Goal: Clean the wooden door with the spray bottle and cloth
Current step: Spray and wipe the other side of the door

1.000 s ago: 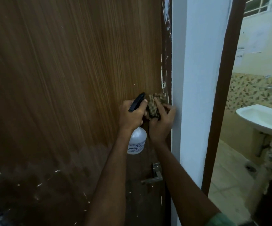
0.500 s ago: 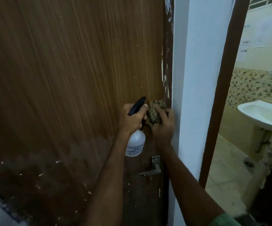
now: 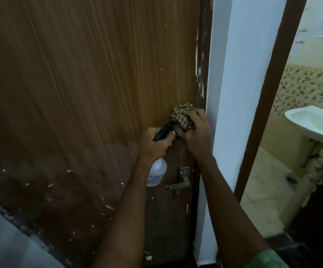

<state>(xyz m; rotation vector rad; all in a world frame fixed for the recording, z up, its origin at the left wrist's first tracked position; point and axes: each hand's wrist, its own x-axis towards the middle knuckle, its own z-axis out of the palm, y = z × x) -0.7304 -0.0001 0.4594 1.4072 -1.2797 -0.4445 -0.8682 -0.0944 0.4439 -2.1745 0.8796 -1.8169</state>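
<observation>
As left hand (image 3: 154, 146) grips spray bottle (image 3: 157, 172), right hand (image 3: 196, 130) presses cloth (image 3: 182, 119) to door (image 3: 91, 84)

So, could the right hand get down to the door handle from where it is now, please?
Probably yes: the right hand grips the cloth on the door, and the door handle sits just below with bare door between; only the cloth occupies its fingers.

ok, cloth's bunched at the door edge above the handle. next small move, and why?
Probably press the cloth in the right hand against the wooden door and wipe up along its right edge: white flecks show there above the cloth. The left hand already grips the spray bottle, nozzle toward the cloth.
</observation>
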